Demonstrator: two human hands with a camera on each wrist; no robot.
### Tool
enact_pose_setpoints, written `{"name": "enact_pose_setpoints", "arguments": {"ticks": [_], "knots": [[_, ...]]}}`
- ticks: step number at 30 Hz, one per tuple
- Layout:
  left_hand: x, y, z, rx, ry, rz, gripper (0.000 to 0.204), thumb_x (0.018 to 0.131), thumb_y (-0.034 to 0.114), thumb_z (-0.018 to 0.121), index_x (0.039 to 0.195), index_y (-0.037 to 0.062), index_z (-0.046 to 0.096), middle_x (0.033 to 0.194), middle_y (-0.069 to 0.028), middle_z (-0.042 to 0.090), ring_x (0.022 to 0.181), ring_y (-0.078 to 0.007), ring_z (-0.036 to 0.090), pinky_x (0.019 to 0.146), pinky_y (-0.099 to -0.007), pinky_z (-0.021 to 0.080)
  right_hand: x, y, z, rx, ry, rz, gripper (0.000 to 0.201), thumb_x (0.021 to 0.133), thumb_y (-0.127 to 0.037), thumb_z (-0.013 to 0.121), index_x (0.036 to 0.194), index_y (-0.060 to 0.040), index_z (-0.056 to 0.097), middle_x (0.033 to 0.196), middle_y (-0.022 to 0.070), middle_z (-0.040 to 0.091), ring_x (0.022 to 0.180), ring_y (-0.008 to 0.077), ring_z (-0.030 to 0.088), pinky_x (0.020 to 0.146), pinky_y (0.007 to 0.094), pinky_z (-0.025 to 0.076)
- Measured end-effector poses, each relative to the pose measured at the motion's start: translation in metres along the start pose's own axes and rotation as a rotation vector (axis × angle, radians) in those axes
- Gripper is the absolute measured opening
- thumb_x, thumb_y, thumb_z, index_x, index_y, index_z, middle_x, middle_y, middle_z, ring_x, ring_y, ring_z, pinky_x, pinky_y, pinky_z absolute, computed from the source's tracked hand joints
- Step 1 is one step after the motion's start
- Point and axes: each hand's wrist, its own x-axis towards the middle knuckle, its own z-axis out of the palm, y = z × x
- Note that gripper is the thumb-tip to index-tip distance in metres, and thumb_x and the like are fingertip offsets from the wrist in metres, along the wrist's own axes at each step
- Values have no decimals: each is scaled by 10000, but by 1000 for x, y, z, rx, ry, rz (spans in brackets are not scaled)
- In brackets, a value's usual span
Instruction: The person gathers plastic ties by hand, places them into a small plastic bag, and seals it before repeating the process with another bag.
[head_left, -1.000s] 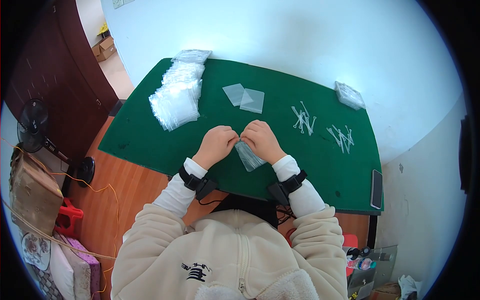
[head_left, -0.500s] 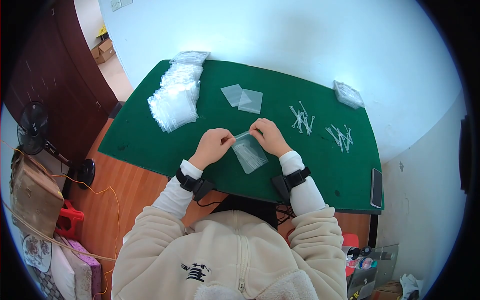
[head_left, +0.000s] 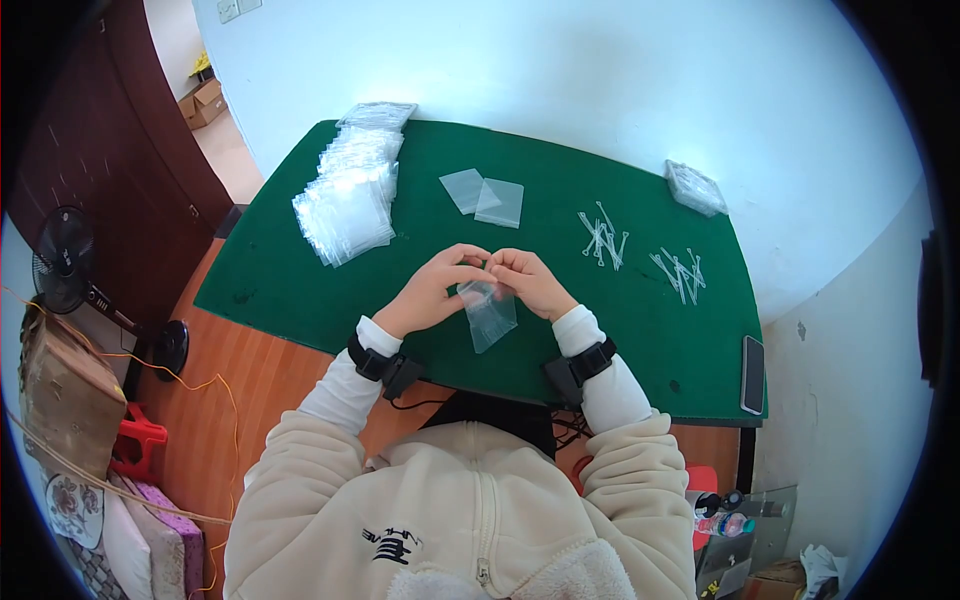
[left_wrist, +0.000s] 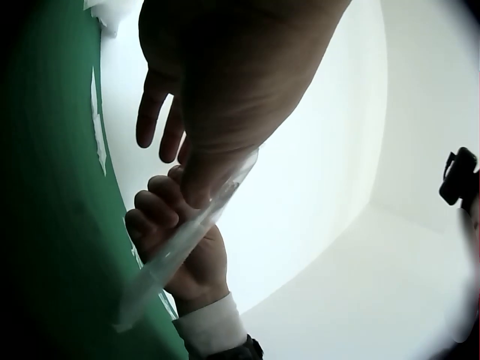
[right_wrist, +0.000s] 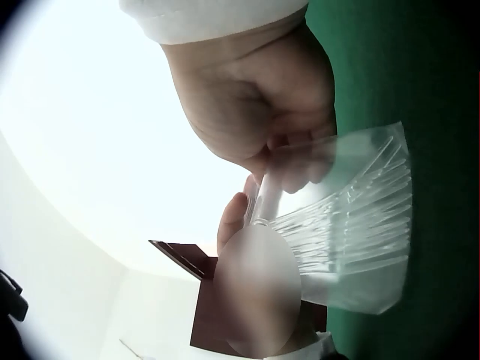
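Note:
A clear plastic bag (head_left: pixel 490 322) hangs from both hands above the green table, its top edge gathered between them. Thin clear sticks lie bunched inside the bag (right_wrist: pixel 360 217) in the right wrist view. My left hand (head_left: pixel 435 292) pinches the top of the bag between thumb and forefinger; its other fingers extend away in the left wrist view (left_wrist: pixel 232 82). My right hand (head_left: pixel 530 284) grips the same top edge close beside it, fingers curled over the plastic in the right wrist view (right_wrist: pixel 262 105).
Many flat clear bags (head_left: pixel 345 210) overlap at the table's left. Two bags (head_left: pixel 463 190) (head_left: pixel 502 203) lie beyond the hands. Two groups of loose clear sticks (head_left: pixel 604 240) (head_left: pixel 682 277) lie to the right. A wrapped packet (head_left: pixel 697 188) is at the back right, a phone (head_left: pixel 752 375) at the right edge.
Both hands have come together at the bag's top, after holding it spread apart half a second ago. The bag has bunched and folded near the fingers.

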Motion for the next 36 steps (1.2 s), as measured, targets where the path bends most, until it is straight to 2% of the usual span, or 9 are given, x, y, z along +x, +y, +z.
{"name": "enact_pose_setpoints", "arguments": {"ticks": [3, 7, 10, 12, 14, 20, 31, 33, 36], "knots": [[4, -4, -2, 8, -7, 45, 191, 735, -4, 631, 906, 70, 673, 1056, -96, 583, 1112, -262, 479, 889, -329, 413, 1, 3, 1, -20, 16, 1, 95, 914, -114, 499, 900, -41, 559, 778, -17, 559, 671, 63, 518, 619, 211, 433], [8, -5, -4, 63, 66, 227, 108, 761, 17, 627, 861, 36, 660, 950, -94, 622, 965, -219, 573, 797, -299, 456, 5, 8, 3, -84, 51, -59, 102, 913, -114, 502, 930, -36, 565, 793, -10, 570, 691, 67, 528, 633, 213, 440], [6, 0, -15, -112, -8, -221, 42, 801, 51, 609, 794, 22, 639, 777, -68, 640, 702, -151, 616, 617, -253, 482, 3, 4, 2, -22, 114, -59, 107, 906, -117, 515, 937, -31, 571, 803, -4, 581, 704, 69, 534, 644, 214, 444], [1, -11, -15, -91, 2, -249, 66, 814, 63, 600, 780, 14, 628, 724, -60, 628, 639, -133, 599, 582, -245, 472, 2, -1, 1, 156, 193, 2, 114, 894, -124, 539, 929, -23, 578, 809, 4, 594, 713, 71, 540, 656, 215, 448], [-2, -19, -15, -48, 34, -305, 127, 838, 86, 583, 751, -4, 605, 620, -44, 605, 514, -98, 566, 511, -228, 452, 1, -3, 4, 79, 165, -16, 122, 890, -135, 545, 905, -21, 584, 787, 4, 593, 699, 73, 539, 646, 215, 447], [-10, -32, -13, -172, 133, -441, 148, 850, 99, 582, 761, -18, 590, 634, -37, 599, 511, -86, 550, 491, -229, 444, 3, 11, 6, -397, 100, -97, 216, 883, -196, 553, 780, -13, 602, 659, -4, 568, 600, 70, 521, 578, 213, 432], [-17, -46, -12, -225, 192, -514, 170, 869, 136, 571, 787, -13, 575, 614, -14, 557, 503, -71, 527, 470, -217, 424, -2, -3, -13, -437, 14, 95, 245, 890, -223, 545, 734, -39, 583, 610, -30, 525, 558, 54, 492, 535, 199, 403], [-17, -41, -11, -259, 115, -533, 187, 870, 153, 571, 779, -10, 573, 607, -7, 549, 495, -69, 514, 459, -214, 407, -1, -6, -16, -434, -27, 131, 246, 892, -230, 546, 737, -41, 581, 615, -31, 525, 565, 55, 494, 535, 199, 402], [-15, -29, -6, -284, 15, -549, 192, 869, 172, 578, 789, -3, 581, 606, 2, 543, 496, -64, 499, 459, -209, 390, 0, -7, -17, -323, 196, 32, 223, 861, -221, 577, 760, -23, 603, 659, -15, 556, 600, 56, 495, 555, 218, 408]]}}
